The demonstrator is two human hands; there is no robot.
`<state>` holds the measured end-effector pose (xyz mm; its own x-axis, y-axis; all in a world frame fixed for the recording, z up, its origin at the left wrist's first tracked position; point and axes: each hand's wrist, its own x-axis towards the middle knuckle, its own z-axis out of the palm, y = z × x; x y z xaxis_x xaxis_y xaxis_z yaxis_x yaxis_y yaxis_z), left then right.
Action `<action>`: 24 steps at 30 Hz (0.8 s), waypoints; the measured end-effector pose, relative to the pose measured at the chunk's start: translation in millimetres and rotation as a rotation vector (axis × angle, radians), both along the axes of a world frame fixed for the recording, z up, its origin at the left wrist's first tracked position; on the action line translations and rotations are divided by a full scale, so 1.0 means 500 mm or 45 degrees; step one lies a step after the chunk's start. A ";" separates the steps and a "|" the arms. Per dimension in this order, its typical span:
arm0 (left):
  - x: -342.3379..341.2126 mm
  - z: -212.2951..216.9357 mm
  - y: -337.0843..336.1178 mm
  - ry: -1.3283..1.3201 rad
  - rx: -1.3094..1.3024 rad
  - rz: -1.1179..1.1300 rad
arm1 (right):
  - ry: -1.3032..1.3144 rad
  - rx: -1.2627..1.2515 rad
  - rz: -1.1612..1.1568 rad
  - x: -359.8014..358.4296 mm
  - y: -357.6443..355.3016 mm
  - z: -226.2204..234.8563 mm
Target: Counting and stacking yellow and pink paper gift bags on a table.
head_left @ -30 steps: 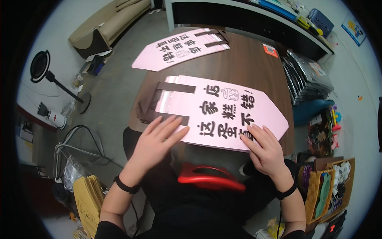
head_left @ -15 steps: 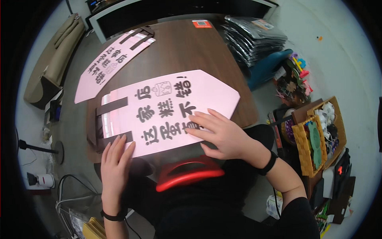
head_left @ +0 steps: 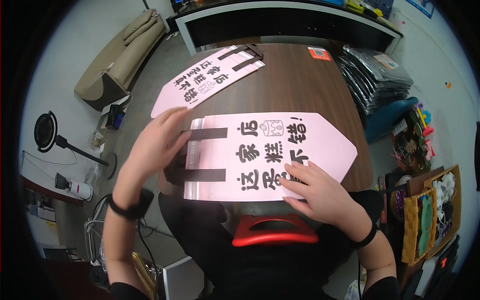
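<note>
The flat, pink, pointed, plastic-looking bag seems light and flexible, best gripped by its dark-brown straps, left hand loosely open beside them, right hand spread on top.

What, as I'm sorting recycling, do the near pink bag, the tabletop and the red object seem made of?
Pink bag: probably smooth matte paper or card; flat, crisp edges. Tabletop: likely satin laminate or wood; brown grain. Red object: probably semi-gloss plastic; smooth, rounded rim.
</note>
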<state>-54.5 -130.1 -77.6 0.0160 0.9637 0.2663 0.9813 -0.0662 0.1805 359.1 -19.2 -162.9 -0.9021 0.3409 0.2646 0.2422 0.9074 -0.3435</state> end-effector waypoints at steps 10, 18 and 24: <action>-0.305 -0.121 0.243 0.359 -0.365 0.177 | -0.028 -0.158 -0.024 0.004 -0.008 0.009; -0.272 -0.109 0.268 0.623 -0.414 0.297 | -0.029 -0.205 -0.035 0.006 -0.012 0.012; -0.304 0.004 0.235 0.349 0.338 0.652 | -0.041 -0.154 -0.019 0.001 -0.007 0.007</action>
<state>-206.7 -12.4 -75.6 -0.3276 0.7691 0.5488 0.9088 0.4154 -0.0396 359.3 -22.9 -159.2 -0.9041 0.3817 0.1920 0.2676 0.8562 -0.4419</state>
